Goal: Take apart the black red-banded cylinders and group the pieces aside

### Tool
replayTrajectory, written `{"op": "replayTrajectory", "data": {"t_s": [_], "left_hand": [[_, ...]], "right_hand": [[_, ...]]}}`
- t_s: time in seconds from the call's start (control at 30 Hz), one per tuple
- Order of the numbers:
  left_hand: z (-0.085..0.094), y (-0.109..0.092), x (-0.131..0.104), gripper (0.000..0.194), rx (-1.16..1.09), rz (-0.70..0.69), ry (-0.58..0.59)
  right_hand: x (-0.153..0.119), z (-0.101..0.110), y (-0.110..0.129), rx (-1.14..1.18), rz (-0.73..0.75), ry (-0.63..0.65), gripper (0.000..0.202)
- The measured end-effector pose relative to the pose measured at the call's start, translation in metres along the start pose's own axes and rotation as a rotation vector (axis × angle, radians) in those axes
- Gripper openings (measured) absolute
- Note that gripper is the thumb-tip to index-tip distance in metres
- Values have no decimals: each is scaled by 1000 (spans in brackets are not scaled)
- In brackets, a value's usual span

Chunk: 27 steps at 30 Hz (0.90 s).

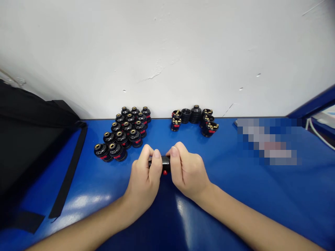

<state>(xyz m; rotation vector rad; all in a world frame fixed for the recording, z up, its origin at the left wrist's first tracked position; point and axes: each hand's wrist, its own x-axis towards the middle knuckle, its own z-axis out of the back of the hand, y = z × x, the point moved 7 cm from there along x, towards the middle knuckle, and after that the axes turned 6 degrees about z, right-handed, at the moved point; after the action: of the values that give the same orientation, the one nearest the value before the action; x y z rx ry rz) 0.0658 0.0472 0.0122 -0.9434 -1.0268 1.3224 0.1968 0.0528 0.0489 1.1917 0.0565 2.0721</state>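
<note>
A black lamp holder [165,161] with a small red switch is held sideways between my two fists, above the blue table. My left hand [143,174] is closed around its left end, the thumb on top. Around the right end my right hand [187,170] is closed too, thumb bent over it. The fingers hide most of the part, so only its middle band and the red switch show. Beyond my hands stand several loose parts: black socket bodies [210,129] with brass contacts, a ribbed black sleeve [186,115] and a black cap-like shell [196,115].
Several closed black lamp holders [121,139] with red switches stand in rows at the left. A black bag [34,139] with straps lies at the far left of the blue table [230,216]. A blurred object [267,141] lies at the right. A white wall [167,52] rises behind.
</note>
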Motion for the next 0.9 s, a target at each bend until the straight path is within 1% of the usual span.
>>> {"op": "replayTrajectory", "data": {"t_s": [0.1,0.2,0.3,0.43,0.5,0.6,0.67,0.77,0.9], "left_hand": [[4,3,6,39,-38,12,-9],[8,8,10,41,-81,53,-26],[10,15,13,41,-134,108,-26],[11,19,17,40,-216,120,-16],[9,19,19,42,-259,122,12],[7,19,22,44,-287,133,40],[7,18,23,46,-281,146,40],[6,18,23,47,-268,159,47],[6,16,21,43,-231,137,63]], "right_hand": [[0,-1,-4,95,-5,18,17],[0,-2,-5,217,59,45,2],[-1,-2,-8,368,76,82,16],[0,0,-14,479,54,132,26],[0,3,-12,486,93,143,28],[1,6,-9,457,155,153,24],[1,6,-9,439,175,154,23],[-3,4,-9,428,203,152,26],[-6,3,-11,412,224,155,30]]}}
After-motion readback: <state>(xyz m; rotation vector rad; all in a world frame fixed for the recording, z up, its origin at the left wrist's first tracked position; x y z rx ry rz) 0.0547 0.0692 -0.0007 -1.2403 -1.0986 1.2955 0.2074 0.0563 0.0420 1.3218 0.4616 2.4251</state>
